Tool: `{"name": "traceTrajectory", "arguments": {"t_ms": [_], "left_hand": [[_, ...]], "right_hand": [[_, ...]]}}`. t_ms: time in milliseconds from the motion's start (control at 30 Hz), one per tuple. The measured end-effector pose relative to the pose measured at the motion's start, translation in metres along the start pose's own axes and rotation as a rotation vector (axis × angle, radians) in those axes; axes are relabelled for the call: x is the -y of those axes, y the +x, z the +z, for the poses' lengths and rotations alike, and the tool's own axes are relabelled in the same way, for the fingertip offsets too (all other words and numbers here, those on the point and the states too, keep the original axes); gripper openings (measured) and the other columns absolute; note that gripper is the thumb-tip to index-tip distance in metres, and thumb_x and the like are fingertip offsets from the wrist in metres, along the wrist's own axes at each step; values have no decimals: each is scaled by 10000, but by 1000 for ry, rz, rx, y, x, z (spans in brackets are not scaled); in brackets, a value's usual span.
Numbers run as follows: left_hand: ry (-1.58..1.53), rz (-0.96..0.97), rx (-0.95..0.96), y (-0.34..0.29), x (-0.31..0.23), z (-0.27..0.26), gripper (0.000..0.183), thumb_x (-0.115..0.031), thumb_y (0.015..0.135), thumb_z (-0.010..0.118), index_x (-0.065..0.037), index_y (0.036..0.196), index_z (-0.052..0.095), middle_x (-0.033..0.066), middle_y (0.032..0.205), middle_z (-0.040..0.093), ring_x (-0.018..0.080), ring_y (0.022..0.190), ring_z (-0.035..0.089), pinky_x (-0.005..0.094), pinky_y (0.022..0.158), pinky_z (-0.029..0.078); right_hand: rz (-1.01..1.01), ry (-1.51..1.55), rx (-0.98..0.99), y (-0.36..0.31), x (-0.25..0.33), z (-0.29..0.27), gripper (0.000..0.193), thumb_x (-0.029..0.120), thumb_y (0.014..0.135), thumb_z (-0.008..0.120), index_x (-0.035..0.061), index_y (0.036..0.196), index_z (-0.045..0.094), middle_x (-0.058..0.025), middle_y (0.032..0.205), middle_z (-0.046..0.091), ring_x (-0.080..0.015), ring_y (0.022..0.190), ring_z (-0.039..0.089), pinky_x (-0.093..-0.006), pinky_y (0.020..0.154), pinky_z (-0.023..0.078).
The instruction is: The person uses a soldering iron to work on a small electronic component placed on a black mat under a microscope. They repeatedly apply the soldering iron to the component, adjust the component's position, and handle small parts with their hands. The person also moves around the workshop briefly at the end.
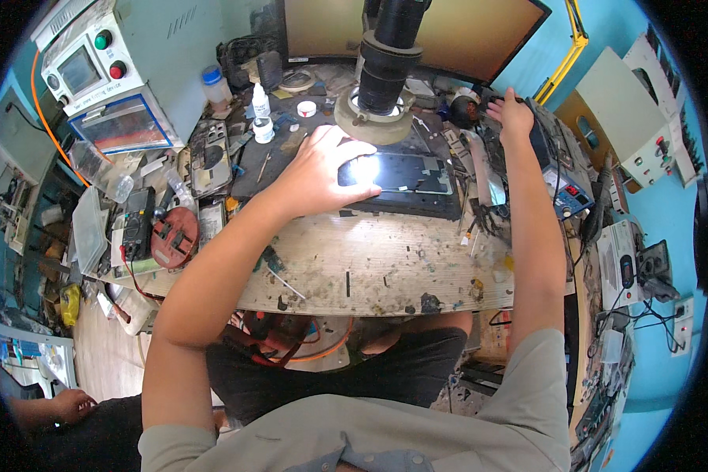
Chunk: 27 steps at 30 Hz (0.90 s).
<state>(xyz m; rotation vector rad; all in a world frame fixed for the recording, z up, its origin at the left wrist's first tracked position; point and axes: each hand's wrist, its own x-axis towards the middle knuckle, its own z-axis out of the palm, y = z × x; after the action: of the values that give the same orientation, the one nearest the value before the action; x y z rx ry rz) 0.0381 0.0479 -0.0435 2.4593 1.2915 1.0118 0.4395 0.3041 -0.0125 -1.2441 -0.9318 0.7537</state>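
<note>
my left grip (322, 171) clasps the left end of a dark flat device (426, 178), thumb at its near edge, fingers at the far one. it lies on a dark mat (417, 207) on the counter (385, 252), brightly lit below a black microscope tube (389, 75). my right grip (513, 116) is raised at the back right, fingers bent; whether it holds anything i cannot tell. a white bottle (260, 102) stands back left.

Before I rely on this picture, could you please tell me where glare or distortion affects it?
Head view: white glare washes out part of the dark panel beside the left hand; in the head view, the wooden bench bows along its front, and the corners go black.
</note>
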Motion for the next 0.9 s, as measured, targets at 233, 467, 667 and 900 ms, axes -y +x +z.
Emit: {"name": "traceTrajectory", "arguments": {"t_ms": [233,467,667,900], "left_hand": [[-27,15,-79,1,0,-9,773,-405,878,881,-45,1512,624,214,1568,578,407,1487,485,507,1275,360],[26,-82,-143,-9,22,-35,755,-353,872,840,-20,1501,586,194,1589,556,393,1509,487,496,1290,360],[-14,-11,36,-7,10,-41,911,-443,846,900,-31,1577,545,220,1641,516,393,1549,455,506,1303,340],[-95,-91,179,-5,-1,-36,1148,-449,738,993,-46,1668,453,231,1705,458,403,1590,416,502,1327,311]], "right_hand": [[-660,-688,-220,-113,81,-15,385,408,1001,817,59,1155,766,-140,839,788,-311,823,782,-417,799,584],[-544,-213,-39,-169,84,-19,381,318,1047,783,15,1277,791,-141,960,826,-193,853,782,-333,805,604],[-294,3,168,-196,65,-13,399,305,1080,756,-29,1297,784,-167,1072,831,-226,961,815,-327,834,636],[-307,43,215,-204,46,-8,370,286,1086,755,-11,1303,788,-162,1093,828,-212,966,813,-309,812,635]]}}
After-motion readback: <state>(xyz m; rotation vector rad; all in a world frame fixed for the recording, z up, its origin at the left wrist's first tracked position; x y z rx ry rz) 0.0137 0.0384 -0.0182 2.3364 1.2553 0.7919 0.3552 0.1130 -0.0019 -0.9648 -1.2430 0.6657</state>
